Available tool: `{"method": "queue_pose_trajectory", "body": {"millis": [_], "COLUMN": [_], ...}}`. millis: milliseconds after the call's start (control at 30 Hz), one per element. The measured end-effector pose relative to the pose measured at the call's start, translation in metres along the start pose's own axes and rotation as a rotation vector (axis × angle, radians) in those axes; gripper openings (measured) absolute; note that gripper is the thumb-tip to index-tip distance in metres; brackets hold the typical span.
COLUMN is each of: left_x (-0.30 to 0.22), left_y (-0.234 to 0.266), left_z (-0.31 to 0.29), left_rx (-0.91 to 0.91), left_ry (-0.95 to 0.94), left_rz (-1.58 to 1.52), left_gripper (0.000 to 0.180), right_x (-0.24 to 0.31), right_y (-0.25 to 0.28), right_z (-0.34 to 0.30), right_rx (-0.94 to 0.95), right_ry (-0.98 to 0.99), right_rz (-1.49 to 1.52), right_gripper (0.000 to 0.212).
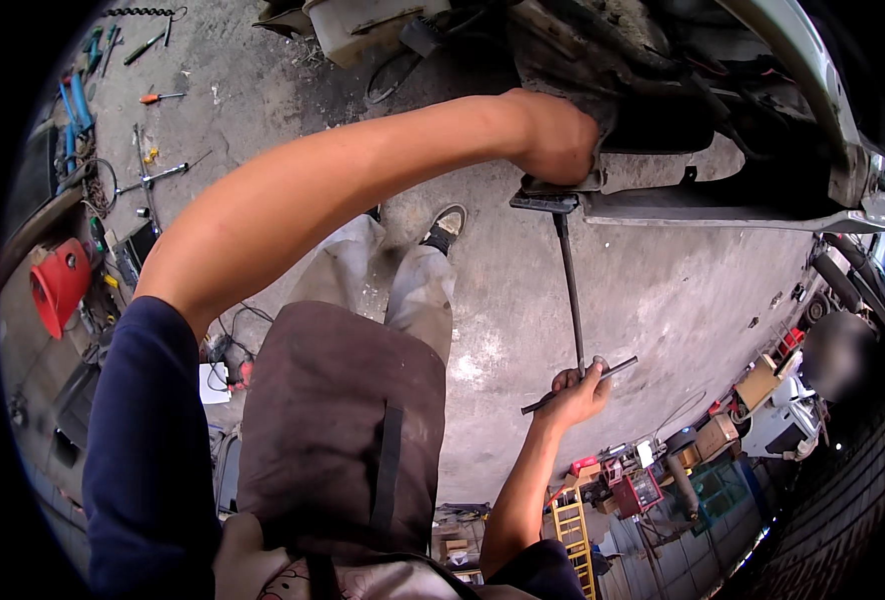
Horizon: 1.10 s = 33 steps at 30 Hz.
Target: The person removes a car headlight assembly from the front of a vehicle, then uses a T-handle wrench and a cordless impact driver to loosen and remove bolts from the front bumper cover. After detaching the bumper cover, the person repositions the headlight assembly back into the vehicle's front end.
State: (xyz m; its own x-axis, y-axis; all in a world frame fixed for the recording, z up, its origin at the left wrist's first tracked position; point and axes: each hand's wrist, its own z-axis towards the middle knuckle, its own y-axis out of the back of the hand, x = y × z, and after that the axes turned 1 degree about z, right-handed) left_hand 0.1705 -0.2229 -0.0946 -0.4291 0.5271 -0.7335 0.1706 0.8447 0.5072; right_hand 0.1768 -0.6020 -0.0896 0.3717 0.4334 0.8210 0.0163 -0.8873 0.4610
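My left hand (561,140) is across at the upper right, against the dark, dirty open bodywork of a vehicle (653,212). It looks closed, but its fingertips and whatever they grip are hidden behind the hand. Just below it sits a flat black bar-shaped head (545,202), from which a long dark shaft runs down toward me. My right hand (577,396) is wrapped round the lower end of this T-handle tool (571,290), where a thin crossbar sticks out on both sides of the fist.
A curved pale body panel (813,70) edges the vehicle at right. Hand tools, among them an orange-handled screwdriver (163,97) and a cross wrench (153,178), lie on the concrete at left, near a red welding mask (60,287). A yellow ladder (571,530) stands behind my right arm.
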Motion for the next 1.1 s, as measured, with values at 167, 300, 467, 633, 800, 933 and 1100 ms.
{"method": "queue_pose_trajectory", "body": {"millis": [167, 300, 467, 633, 800, 933, 1100], "left_x": [0.008, 0.01, 0.0, 0.002, -0.012, -0.004, -0.005], "left_y": [-0.004, -0.01, 0.007, 0.008, 0.015, 0.011, 0.011], "left_z": [0.006, 0.001, -0.012, -0.013, -0.018, -0.026, -0.034], "left_rx": [-0.027, -0.101, -0.022, -0.024, 0.039, 0.0, -0.058], "left_ry": [-0.052, -0.151, -0.204, -0.274, -0.268, -0.292, -0.335], "left_rz": [-0.038, -0.103, -0.039, 0.028, 0.173, 0.199, 0.247], "left_gripper": [0.041, 0.037, 0.035, 0.035, 0.035, 0.029, 0.021], "right_x": [0.003, -0.006, -0.002, 0.009, 0.015, 0.029, 0.031], "right_y": [-0.002, -0.001, -0.007, -0.009, -0.014, -0.003, 0.033], "right_z": [-0.004, -0.004, -0.009, -0.022, -0.058, -0.072, -0.045], "right_rx": [0.026, -0.001, -0.049, -0.067, -0.256, 0.093, 0.87], "right_ry": [0.027, 0.037, 0.086, 0.079, 0.234, 0.24, -0.527], "right_rz": [0.022, 0.044, 0.063, 0.058, 0.063, 0.285, 0.448], "right_gripper": [0.019, 0.019, 0.02, 0.022, 0.024, 0.029, 0.051]}}
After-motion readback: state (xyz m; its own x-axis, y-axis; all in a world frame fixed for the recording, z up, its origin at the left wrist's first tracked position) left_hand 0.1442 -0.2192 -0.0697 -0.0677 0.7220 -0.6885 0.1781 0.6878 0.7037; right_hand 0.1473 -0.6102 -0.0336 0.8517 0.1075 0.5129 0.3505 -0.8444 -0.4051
